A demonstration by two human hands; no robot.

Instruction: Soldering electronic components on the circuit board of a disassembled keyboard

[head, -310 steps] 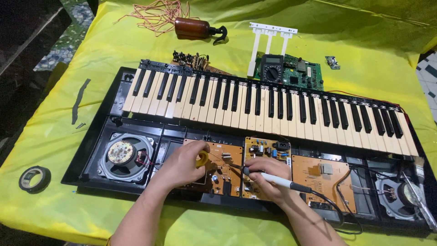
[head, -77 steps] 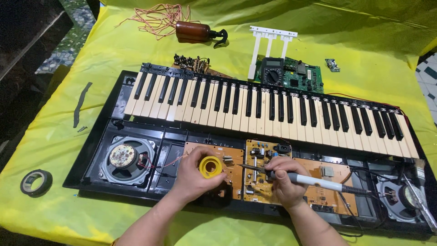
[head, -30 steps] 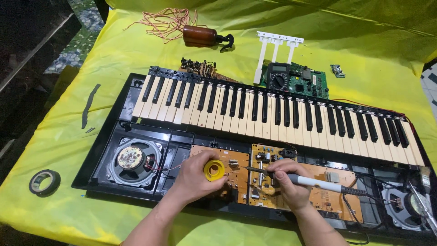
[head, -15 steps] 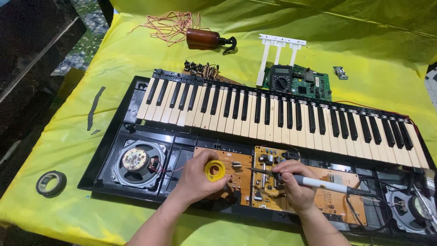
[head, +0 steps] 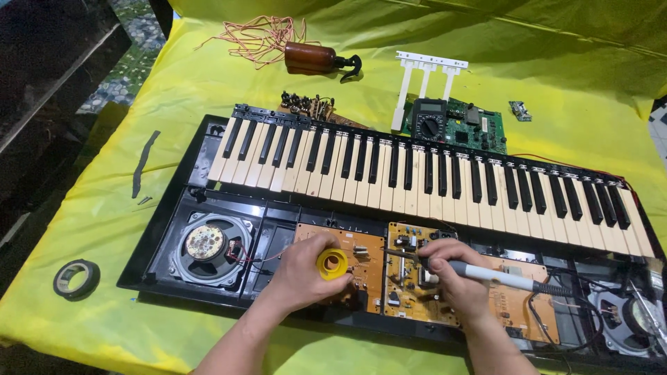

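Note:
An opened electronic keyboard [head: 417, 173] lies on a yellow cloth, its brown circuit boards [head: 396, 278] exposed along the near side. My left hand [head: 299, 267] holds a small yellow spool of solder wire [head: 333, 264] over the left board. My right hand [head: 451, 274] grips a white-handled soldering iron [head: 497, 276], its tip pointing left onto the middle board between the two hands.
A round speaker [head: 208, 246] sits at the keyboard's left end, another speaker [head: 629, 319] at the right. Behind the keys lie a green circuit board with a multimeter [head: 451, 125], a white plastic bracket [head: 424, 80], a brown bottle [head: 313, 57] and tangled wire [head: 253, 38]. A roll of black tape [head: 76, 278] lies at left.
Since ten seconds ago my left hand has picked up the yellow solder spool. Over the last second both hands stay put on the boards; only the camera view shifts slightly.

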